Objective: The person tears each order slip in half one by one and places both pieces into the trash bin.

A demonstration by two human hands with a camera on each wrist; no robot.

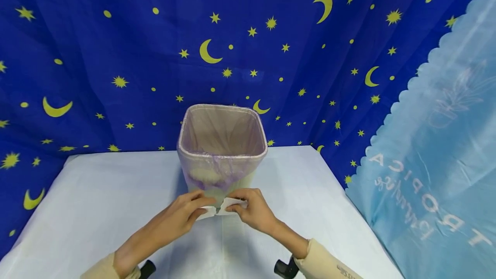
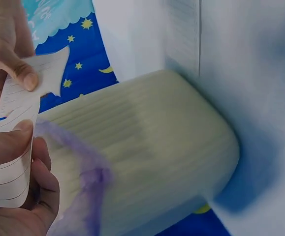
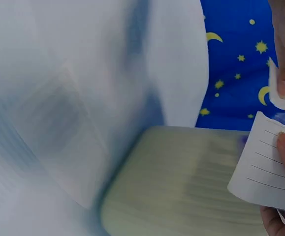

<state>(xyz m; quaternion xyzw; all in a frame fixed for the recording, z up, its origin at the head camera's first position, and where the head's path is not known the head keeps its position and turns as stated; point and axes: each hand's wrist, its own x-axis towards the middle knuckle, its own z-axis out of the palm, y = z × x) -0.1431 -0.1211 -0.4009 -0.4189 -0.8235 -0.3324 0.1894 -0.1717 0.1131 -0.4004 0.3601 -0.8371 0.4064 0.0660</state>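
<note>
In front of the waste bin [image 1: 221, 158], my left hand [image 1: 184, 214] pinches a piece of white lined paper [image 2: 9, 172] between thumb and fingers. My right hand [image 1: 253, 210] pinches another piece of lined paper [image 3: 268, 164] the same way. Their torn, ragged edges face each other with a narrow gap between them in the head view. The left wrist view has the two pieces overlapping, printed lines showing on both. The bin is pale with ribbed sides, and a thin purple bag [image 2: 95, 182] lines it and hangs over the rim, bunched at the front.
The bin stands on a white-covered table [image 1: 116, 193], near its back edge. Behind hangs a dark blue curtain [image 1: 155, 55] with yellow moons and stars. A light blue cloth [image 1: 434, 150] with lettering hangs at the right.
</note>
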